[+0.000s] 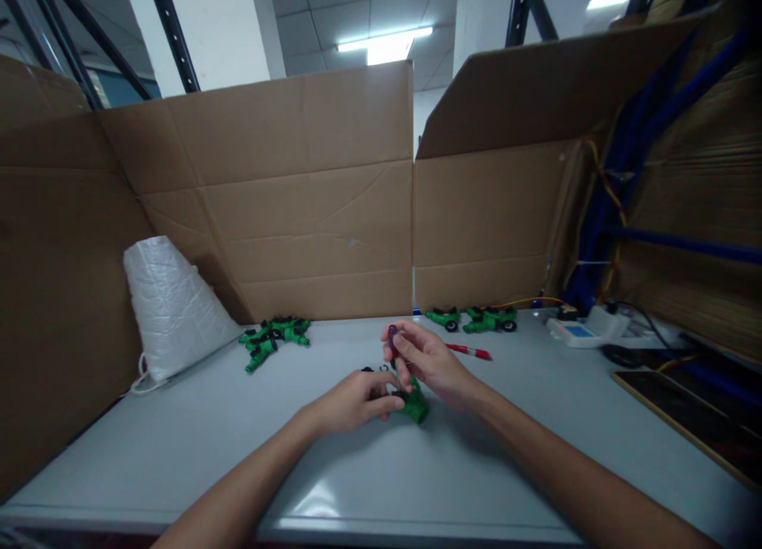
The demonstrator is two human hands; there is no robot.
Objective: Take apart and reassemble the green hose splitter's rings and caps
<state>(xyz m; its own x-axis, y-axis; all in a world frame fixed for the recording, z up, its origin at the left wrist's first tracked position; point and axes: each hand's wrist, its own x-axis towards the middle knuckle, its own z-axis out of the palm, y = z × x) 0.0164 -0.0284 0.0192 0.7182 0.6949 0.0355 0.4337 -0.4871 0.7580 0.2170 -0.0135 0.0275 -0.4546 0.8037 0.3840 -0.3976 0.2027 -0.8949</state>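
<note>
In the middle of the table, my left hand (361, 402) is closed around a small green toy vehicle (417, 406) with black parts, its green end poking out to the right. My right hand (432, 358) pinches a screwdriver (393, 341) by its dark purple handle, upright over the toy. The screwdriver's thin shaft points down at the toy; its tip is hidden by my fingers. Just behind my right hand lies a red pen-like tool (470, 351) with a white band.
Several green toy vehicles (277, 335) lie at the back left beside a white sack (172, 311). More green toy vehicles with black wheels (491, 320) stand at the back right. Cardboard walls (309, 216) enclose the table (238, 454). A power strip (586, 331) sits at right.
</note>
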